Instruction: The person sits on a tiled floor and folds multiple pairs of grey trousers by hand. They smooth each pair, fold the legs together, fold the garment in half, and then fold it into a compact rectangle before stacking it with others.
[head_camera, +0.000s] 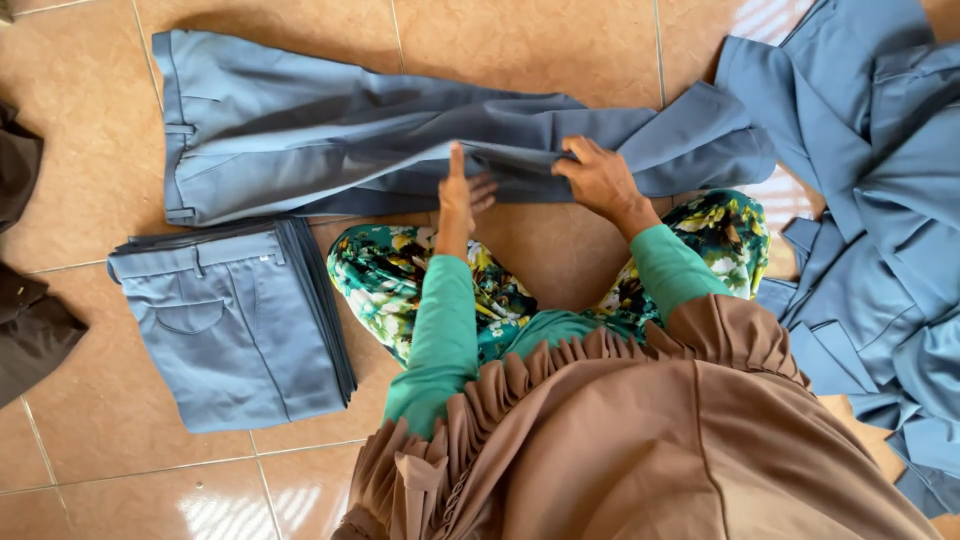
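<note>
A pair of blue-grey trousers (330, 130) lies flat across the tiled floor in front of me, waistband at the left, legs running right. My left hand (460, 195) stands edge-on with straight fingers, pressed on the trousers' near edge at mid-leg. My right hand (598, 180) pinches a fold of the same trouser leg a little further right. Both arms wear green sleeves. My knees, in a green floral fabric (400, 270), sit just below the trousers.
A stack of folded blue-grey trousers (235, 325) sits at my left on the tiles. A loose heap of blue-grey garments (870, 200) fills the right side. Dark brown cloth (25, 310) lies at the left edge. My brown pleated garment (640, 440) covers the foreground.
</note>
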